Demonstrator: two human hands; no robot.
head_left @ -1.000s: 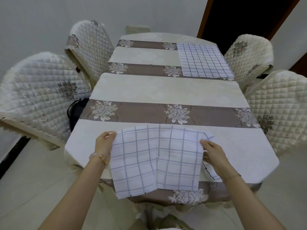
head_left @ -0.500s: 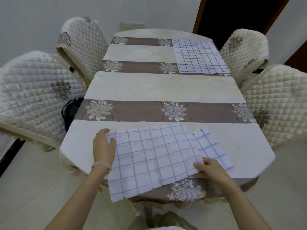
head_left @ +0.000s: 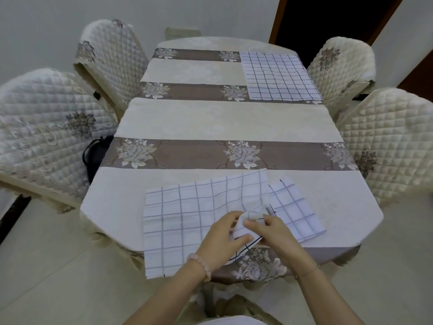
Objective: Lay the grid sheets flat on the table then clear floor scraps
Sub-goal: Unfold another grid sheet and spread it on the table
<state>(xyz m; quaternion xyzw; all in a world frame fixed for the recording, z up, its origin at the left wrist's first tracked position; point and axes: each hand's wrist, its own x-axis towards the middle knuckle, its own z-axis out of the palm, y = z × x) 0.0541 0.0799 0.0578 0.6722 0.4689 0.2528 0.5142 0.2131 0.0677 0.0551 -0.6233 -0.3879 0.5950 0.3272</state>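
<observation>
A large white grid sheet lies at the near edge of the table, its front part hanging over the edge. A smaller grid sheet lies to its right, partly under it. My left hand and my right hand meet over the large sheet's right front corner. Both pinch that corner, which is lifted and bunched between the fingers. A third grid sheet lies flat at the far right of the table.
Four quilted chair covers flank the table, two left and two right. A black bag sits on the near left chair seat. Pale floor tiles surround the table. A dark doorway is behind.
My left hand left the sheet's left edge and crossed to its right front corner. My right hand shifted slightly left. Both now pinch that corner, which has risen and crumpled.
</observation>
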